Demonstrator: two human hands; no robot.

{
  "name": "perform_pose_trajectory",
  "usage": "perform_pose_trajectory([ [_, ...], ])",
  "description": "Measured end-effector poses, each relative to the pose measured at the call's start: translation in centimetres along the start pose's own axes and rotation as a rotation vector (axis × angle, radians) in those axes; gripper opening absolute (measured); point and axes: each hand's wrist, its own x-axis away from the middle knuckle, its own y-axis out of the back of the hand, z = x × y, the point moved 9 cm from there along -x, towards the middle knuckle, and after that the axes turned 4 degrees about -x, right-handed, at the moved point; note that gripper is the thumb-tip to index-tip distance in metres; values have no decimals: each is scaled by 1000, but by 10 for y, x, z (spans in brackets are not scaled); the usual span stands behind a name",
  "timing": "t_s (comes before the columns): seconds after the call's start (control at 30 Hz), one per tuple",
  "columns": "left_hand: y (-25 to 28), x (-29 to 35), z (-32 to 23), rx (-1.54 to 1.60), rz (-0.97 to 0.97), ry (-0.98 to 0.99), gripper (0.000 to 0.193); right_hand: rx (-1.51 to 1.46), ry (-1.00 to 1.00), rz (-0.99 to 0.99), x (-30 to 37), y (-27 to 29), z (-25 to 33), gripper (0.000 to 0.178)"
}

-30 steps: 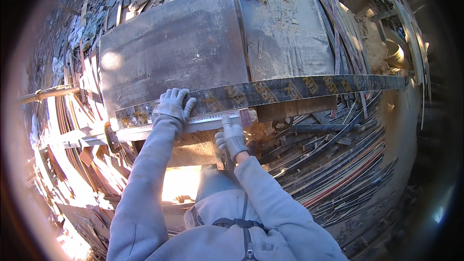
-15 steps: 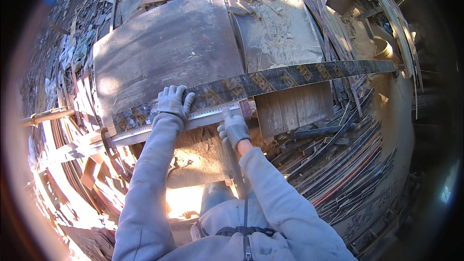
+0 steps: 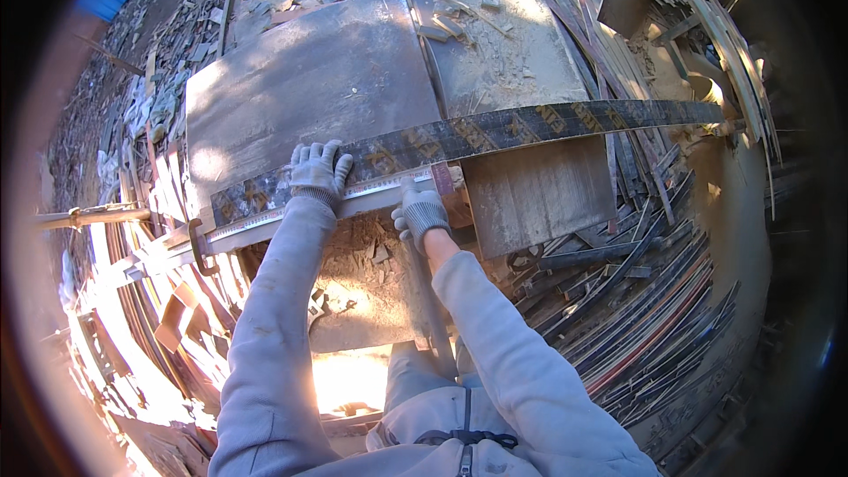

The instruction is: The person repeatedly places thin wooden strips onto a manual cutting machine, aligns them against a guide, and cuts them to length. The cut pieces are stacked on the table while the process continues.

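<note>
A long dark board strip [image 3: 477, 134] with yellowish printed marks lies across the work table in front of me. My left hand [image 3: 319, 170], in a pale knit glove, rests on it with the fingers spread. Along the strip's near edge runs a metal rail with a measuring scale [image 3: 375, 185]. My right hand [image 3: 422, 212], gloved too, is at this rail, left of a reddish block [image 3: 443, 178]. One of its fingers reaches onto the scale; the others curl below the rail, and what they grip is hidden. Beneath that hand a bar [image 3: 428, 300] slopes toward my body.
Beyond the strip lies a large brown panel [image 3: 309, 71], beside a dusty panel [image 3: 503, 44] with wood scraps. A curved metal hook [image 3: 196, 247] stands at the rail's left end. Thin strips [image 3: 618, 327] are piled at right; offcuts litter the far ground.
The whole view has shifted slightly. Both hands keep the same places on the strip and at the rail, and the strip shows no clear movement along it.
</note>
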Motion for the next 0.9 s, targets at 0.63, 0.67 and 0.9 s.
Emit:
perform_pose_trajectory([
  [0.63, 8, 34, -10, 143, -331, -17, 65, 2000, 972, -412, -1, 148, 200, 118],
  [0.67, 10, 35, -10, 149, -350, -19, 65, 2116, 996, -365, -20, 145, 207, 115],
  [0.9, 5, 33, -6, 176, -289, 2, 67, 2207, 881, -96, -66, 141, 211, 98],
])
